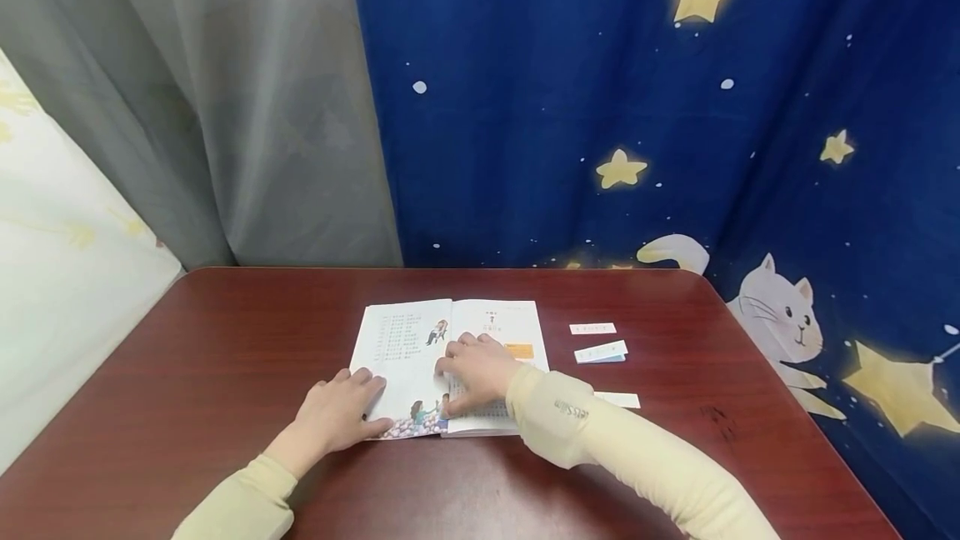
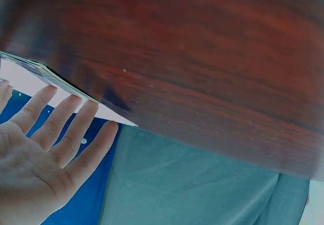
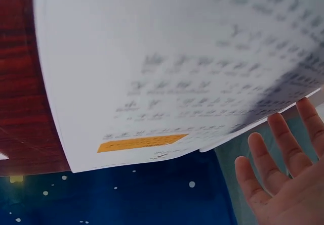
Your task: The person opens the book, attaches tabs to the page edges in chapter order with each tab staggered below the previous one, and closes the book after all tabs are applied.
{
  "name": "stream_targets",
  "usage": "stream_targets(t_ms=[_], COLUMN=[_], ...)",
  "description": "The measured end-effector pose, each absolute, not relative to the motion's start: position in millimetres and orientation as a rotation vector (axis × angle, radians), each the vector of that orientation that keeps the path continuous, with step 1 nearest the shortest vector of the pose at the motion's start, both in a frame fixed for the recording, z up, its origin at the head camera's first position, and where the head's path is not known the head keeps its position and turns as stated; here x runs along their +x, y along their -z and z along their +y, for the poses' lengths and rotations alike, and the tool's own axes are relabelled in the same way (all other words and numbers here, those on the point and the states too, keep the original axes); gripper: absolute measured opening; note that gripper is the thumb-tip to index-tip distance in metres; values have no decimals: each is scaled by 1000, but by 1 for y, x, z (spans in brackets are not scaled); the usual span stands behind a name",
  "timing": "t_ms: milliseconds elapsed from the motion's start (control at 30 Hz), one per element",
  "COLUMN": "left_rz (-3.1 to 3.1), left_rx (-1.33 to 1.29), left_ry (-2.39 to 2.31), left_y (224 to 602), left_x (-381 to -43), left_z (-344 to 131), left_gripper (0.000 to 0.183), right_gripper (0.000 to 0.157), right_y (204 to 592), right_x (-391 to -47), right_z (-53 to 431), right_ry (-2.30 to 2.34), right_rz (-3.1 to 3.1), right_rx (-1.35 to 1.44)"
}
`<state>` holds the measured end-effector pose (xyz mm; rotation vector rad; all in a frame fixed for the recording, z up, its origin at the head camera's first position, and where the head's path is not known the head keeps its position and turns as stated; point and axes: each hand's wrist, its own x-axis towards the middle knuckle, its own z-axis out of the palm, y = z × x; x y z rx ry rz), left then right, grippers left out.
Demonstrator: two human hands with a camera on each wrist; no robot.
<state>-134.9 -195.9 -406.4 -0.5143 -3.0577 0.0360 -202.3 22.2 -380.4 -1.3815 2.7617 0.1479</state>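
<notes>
An open book (image 1: pixel 402 377) lies on the table, with lines of text and small drawings on its left page. My left hand (image 1: pixel 337 411) rests at that page's lower left edge, fingers spread; the left wrist view shows the fingers (image 2: pixel 65 118) extended against the book's edge. Across the inner part of the right page lies my right hand (image 1: pixel 480 369), near the fold. Its fingers (image 3: pixel 262 159) look fairly straight in the right wrist view, and neither hand grips anything. Part of the right page's text is hidden beneath the right hand.
On the right page is an orange block (image 1: pixel 519 351). To the right of the book, several paper strips lie on the dark red table (image 1: pixel 225 357): a white strip (image 1: pixel 592 328), a strip with blue beneath (image 1: pixel 600 352) and one partly behind the sleeve (image 1: pixel 618 400). Curtains (image 1: pixel 525 107) hang behind.
</notes>
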Motion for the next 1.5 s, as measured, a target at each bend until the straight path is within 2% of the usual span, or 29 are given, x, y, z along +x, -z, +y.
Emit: stream_targets(t_ms=[533, 833, 1500], left_rz=[-3049, -3043, -3050], left_rx=[-515, -517, -514], left_ry=[-45, -52, -40], left_y=[406, 406, 403], left_x=[-135, -134, -133], left_z=[-195, -195, -194], left_gripper=[57, 56, 56], right_gripper=[53, 53, 44], right_y=[383, 385, 390], right_x=[-199, -194, -177], right_z=[25, 24, 28], right_ry=[-122, -272, -244], right_rz=[2776, 2814, 2843], right_rx=[-1393, -1494, -1590])
